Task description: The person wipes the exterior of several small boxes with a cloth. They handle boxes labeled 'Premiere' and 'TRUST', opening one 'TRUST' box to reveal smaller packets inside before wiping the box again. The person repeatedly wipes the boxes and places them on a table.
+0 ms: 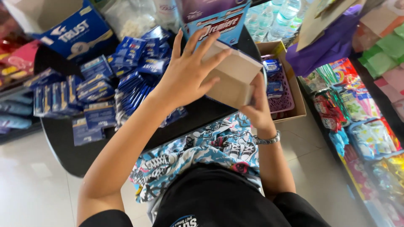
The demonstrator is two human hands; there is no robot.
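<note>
My left hand [187, 69] lies spread on the top flap of a cardboard box [234, 80] that is blue on its outside. My right hand [257, 107] grips the same box from below at its right side; a metal watch sits on that wrist. The box is held above the edge of a round black table [63, 138]. Its plain brown flaps face me and its inside is hidden. Several small blue packets [99, 90] lie heaped on the table to the left of my left hand.
A large blue carton [71, 33] stands at the table's back left. A brown box with a pink basket [283, 98] sits on the floor at right. Shelves of colourful snack packets [362, 126] run along the right. Water bottles [273, 17] stand behind. White tile floor lies below.
</note>
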